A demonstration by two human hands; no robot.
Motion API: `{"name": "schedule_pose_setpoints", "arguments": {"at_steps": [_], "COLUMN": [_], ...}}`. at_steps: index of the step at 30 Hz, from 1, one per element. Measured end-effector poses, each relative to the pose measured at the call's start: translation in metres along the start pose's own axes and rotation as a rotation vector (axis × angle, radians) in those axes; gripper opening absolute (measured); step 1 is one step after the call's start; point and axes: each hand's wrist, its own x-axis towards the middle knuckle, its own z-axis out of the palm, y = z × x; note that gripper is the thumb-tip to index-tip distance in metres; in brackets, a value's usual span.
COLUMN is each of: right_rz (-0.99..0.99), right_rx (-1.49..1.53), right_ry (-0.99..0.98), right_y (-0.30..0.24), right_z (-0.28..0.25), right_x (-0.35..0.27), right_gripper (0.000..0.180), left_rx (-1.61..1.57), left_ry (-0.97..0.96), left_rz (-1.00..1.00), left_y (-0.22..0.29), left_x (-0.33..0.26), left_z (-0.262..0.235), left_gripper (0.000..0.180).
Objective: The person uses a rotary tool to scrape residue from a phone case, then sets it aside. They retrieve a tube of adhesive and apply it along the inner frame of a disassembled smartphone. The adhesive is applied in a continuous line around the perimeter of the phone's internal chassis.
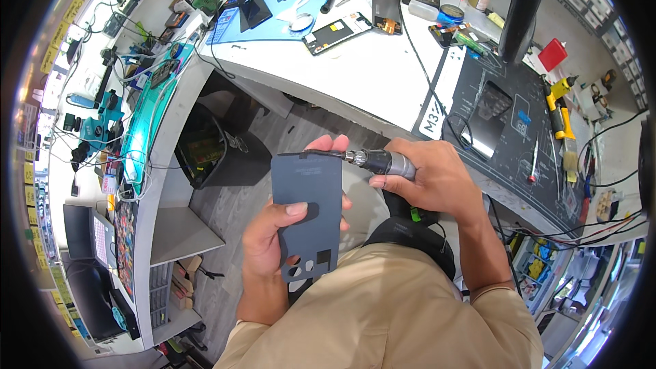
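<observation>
My left hand grips a flat dark grey phone back cover with camera holes at its lower end. The thumb presses on its face, while fingers curl behind it and show past its right and top edges. In my right hand is a rotary tool with a dark grey body and a metal collet. Its tip points left at the cover's upper right corner; whether it touches I cannot tell. A dark strip runs along the cover's top edge.
Ahead, a white workbench holds an opened phone and a blue mat. A dark mat with another phone and a cable lies right. A black bin stands below the bench, left. Shelving stands at left.
</observation>
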Motion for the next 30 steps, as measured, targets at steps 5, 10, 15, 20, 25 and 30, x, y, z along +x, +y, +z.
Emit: {"name": "schedule_pose_setpoints", "arguments": {"at_steps": [5, 10, 15, 20, 25, 30], "right_rz": [-0.04, 0.141, -0.058, -0.047, -0.057, -0.036], "right_rx": [-0.017, 0.082, 0.091, 0.096, 0.085, 0.086], "right_ry": [0.042, 0.033, -0.038, 0.021, 0.022, 0.014], "right_y": [0.0, -0.001, -0.006, -0.008, -0.005, -0.003], "right_z": [0.0, -0.01, -0.01, -0.002, 0.001, 0.004], "right_x": [0.002, 0.003, -0.005, -0.004, -0.003, -0.003], "right_gripper": [0.044, 0.047, 0.045, 0.047, 0.046, 0.045], "left_rx": [-0.029, 0.036, 0.166, 0.179, 0.164, 0.143], "left_ry": [0.0, 0.01, 0.046, 0.006, 0.069, 0.099], "left_rz": [0.02, 0.0, -0.009, -0.015, -0.011, 0.01], "left_y": [0.0, -0.001, -0.002, 0.0, -0.004, -0.008], "left_x": [-0.001, 0.004, 0.007, 0.008, 0.006, 0.007], "left_z": [0.001, 0.0, 0.003, 0.005, 0.007, 0.009], "left_gripper": [0.087, 0.089, 0.087, 0.083, 0.084, 0.085]}}
